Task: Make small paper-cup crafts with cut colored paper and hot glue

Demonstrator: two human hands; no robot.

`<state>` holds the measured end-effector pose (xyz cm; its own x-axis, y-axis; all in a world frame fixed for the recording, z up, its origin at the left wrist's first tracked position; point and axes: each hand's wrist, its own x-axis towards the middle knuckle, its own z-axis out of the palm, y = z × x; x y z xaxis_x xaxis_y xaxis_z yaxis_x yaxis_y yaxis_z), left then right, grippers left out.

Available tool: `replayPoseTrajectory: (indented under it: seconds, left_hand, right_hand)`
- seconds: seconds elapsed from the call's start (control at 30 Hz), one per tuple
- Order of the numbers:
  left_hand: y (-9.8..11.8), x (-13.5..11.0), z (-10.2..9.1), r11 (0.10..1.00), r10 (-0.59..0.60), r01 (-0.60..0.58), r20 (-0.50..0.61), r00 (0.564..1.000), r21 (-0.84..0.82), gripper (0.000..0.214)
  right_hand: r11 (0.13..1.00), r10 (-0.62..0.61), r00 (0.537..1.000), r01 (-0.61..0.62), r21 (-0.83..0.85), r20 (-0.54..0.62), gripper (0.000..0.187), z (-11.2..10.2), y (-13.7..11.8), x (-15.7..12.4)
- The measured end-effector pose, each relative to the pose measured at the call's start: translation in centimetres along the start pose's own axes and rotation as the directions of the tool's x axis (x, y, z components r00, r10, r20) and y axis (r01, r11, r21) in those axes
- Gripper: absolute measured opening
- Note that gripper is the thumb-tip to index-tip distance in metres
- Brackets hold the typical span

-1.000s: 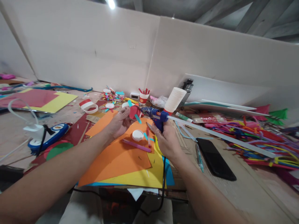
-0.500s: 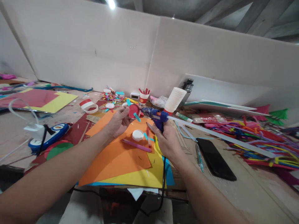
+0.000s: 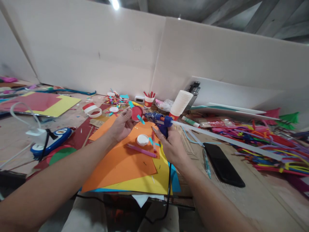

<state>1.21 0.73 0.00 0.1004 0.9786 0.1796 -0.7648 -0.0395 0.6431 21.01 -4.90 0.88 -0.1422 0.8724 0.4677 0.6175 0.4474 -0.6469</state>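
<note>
My left hand (image 3: 122,126) is closed on a small red disc (image 3: 136,114), with blue paper strips sticking out at its upper left and lower right. In my right hand (image 3: 173,144) is a blue glue gun (image 3: 159,120), its nozzle pointing left close to the disc's right edge. A long translucent glue stick (image 3: 217,138) runs out of its back to the right. Below the hands, a white round lid (image 3: 142,140) and a pink pen (image 3: 142,150) lie on orange paper (image 3: 120,170). Whether the nozzle touches the disc I cannot tell.
A black phone (image 3: 224,165) lies right of my arm, with a heap of pipe cleaners (image 3: 267,148) beyond. Stacked paper cups (image 3: 181,103) and a cup of red strips (image 3: 149,100) stand behind. At left is a blue power strip (image 3: 51,141). The gun's black cord (image 3: 169,183) hangs over the front edge.
The red disc in my left hand has shifted slightly left and turned a little. The glue gun has moved slightly left with its nozzle still beside the disc.
</note>
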Motion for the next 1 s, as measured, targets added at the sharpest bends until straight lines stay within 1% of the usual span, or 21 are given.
replayPoseTrajectory:
  seconds: [0.07,0.17,0.27,0.33,0.43,0.57,0.67,0.8,0.9,1.0]
  left_hand:
    - [-0.1,0.0,0.0,1.0,-0.003,0.003,0.009,1.0,-0.002,0.018]
    - [-0.4,-0.1,0.0,1.0,-0.021,0.021,0.036,0.999,0.004,0.017]
    - [-0.6,-0.2,0.1,0.998,-0.067,0.067,0.024,0.997,0.017,0.018]
    - [-0.8,-0.2,0.1,0.996,-0.088,0.088,0.022,0.996,0.03,0.019]
    - [-0.9,-0.2,-0.1,0.993,-0.104,0.101,0.044,0.994,0.064,0.025]
    - [-1.1,-0.1,-0.4,0.984,-0.141,0.133,0.061,0.988,0.121,0.041]
    - [-1.2,0.1,-0.6,0.981,-0.157,0.147,0.073,0.985,0.128,0.05]
    - [-1.4,0.2,-0.6,0.981,-0.162,0.154,0.056,0.985,0.117,0.052]
    - [-1.4,0.0,-0.5,0.978,-0.166,0.156,0.061,0.984,0.139,0.052]
    - [-1.4,-0.1,-0.4,0.977,-0.16,0.144,0.094,0.983,0.154,0.051]
  right_hand:
    - [1.0,-0.01,1.0,0.01,-0.001,-0.012,0.041,-0.1,-0.2,0.1]
    - [0.998,-0.058,0.998,0.058,0.011,-0.036,0.038,-0.3,-0.5,0.2]
    - [0.995,-0.103,0.993,0.103,0.008,-0.055,0.037,-0.3,-0.6,0.3]
    - [0.994,-0.11,0.992,0.11,0.0,-0.061,0.038,-0.3,-0.6,0.2]
    - [0.994,-0.108,0.991,0.108,-0.005,-0.079,0.038,-0.3,-0.7,0.1]
    - [0.995,-0.103,0.989,0.101,-0.022,-0.11,0.03,-0.3,-1.1,0.0]
    - [0.997,-0.076,0.993,0.078,0.019,-0.086,0.024,-0.2,-1.2,0.0]
    - [0.994,-0.058,0.998,0.06,0.092,-0.026,0.023,0.1,-1.4,-0.1]
    - [0.994,-0.057,0.998,0.059,0.087,-0.022,0.023,0.1,-1.5,-0.1]
    - [0.997,-0.058,0.998,0.059,0.051,-0.035,0.023,0.1,-1.6,-0.1]
